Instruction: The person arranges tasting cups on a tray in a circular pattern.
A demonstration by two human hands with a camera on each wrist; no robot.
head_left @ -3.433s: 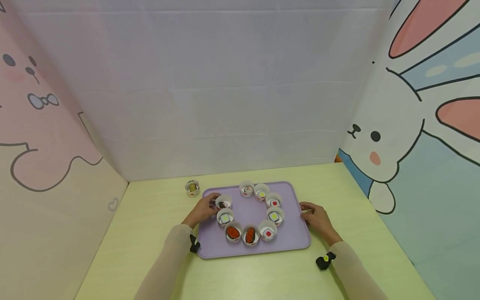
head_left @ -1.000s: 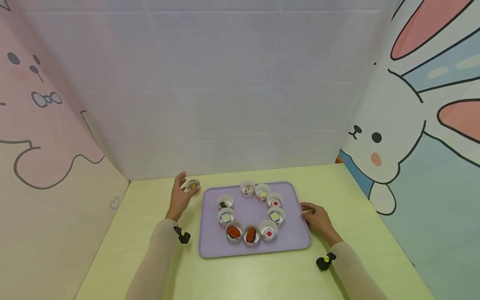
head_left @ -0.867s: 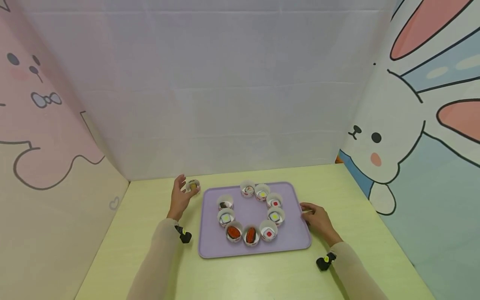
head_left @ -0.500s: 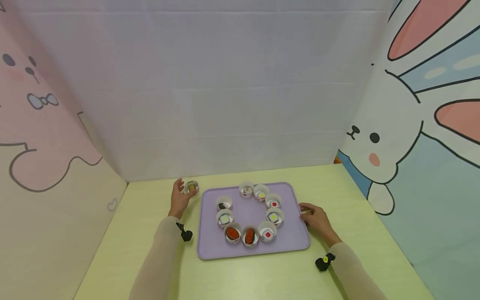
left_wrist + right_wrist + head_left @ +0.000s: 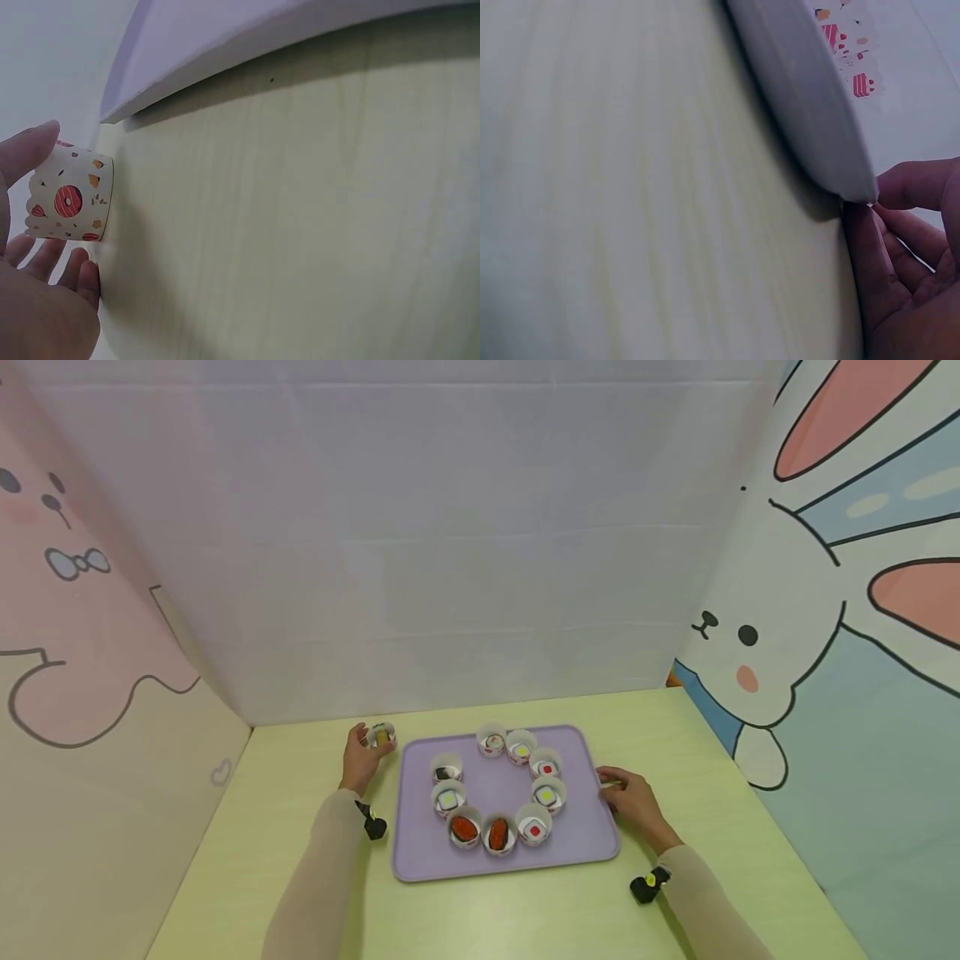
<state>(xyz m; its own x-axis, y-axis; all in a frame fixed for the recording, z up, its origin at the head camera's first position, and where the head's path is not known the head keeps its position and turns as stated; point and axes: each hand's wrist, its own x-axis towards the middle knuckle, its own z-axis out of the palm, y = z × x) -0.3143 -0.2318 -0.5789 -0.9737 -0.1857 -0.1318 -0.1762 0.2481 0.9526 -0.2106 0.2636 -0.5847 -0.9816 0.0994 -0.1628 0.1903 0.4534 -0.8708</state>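
My left hand (image 5: 362,762) holds a small white paper baking cup (image 5: 371,737) at the table's back left, outside the tray. Inside this cup sits a yellowish sushi-like piece (image 5: 382,737). In the left wrist view, my thumb lies along one side of the patterned cup (image 5: 71,191), with the other fingers at its opposite side. My right hand (image 5: 633,800) pinches the right rim of the lilac tray (image 5: 592,827); thumb and finger meet at that rim in the right wrist view.
Several paper cups with sushi-like pieces stand in an open ring on the tray. Two front ones hold orange-red pieces, such as the front middle cup (image 5: 498,833). A white cloth wall (image 5: 450,568) bounds the pale table (image 5: 510,914) behind, with printed panels either side.
My left hand has gone from a cup on the tray's left side to the cup at the back left, and its fingers have closed round it. The right hand stays at the rim.
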